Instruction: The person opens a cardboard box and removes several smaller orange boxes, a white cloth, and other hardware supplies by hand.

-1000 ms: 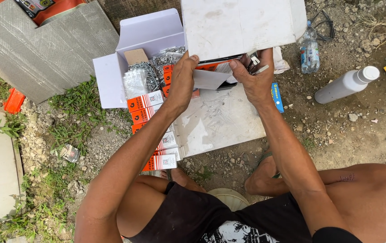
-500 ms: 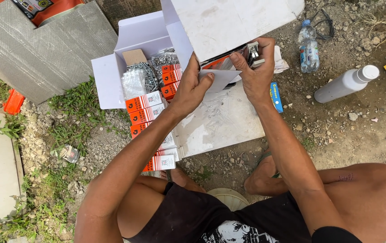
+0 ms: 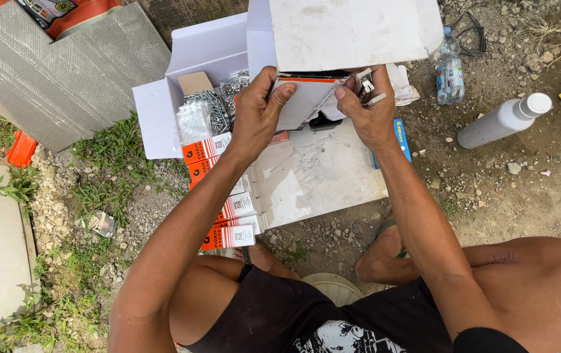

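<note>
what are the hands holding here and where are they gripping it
Both hands hold a small white and orange box: the left hand grips its left end, the right hand its right end, with small metal parts also in its fingers.

You are working outdoors, at what looks like an informal yard or building site. The ground is bare dirt with stones and gravel, with weeds growing at one side. A grey slab and a white board lie flat on the soil. You squat beside an open cardboard box, with small orange cartons and two plastic bottles set directly on the earth.
</note>
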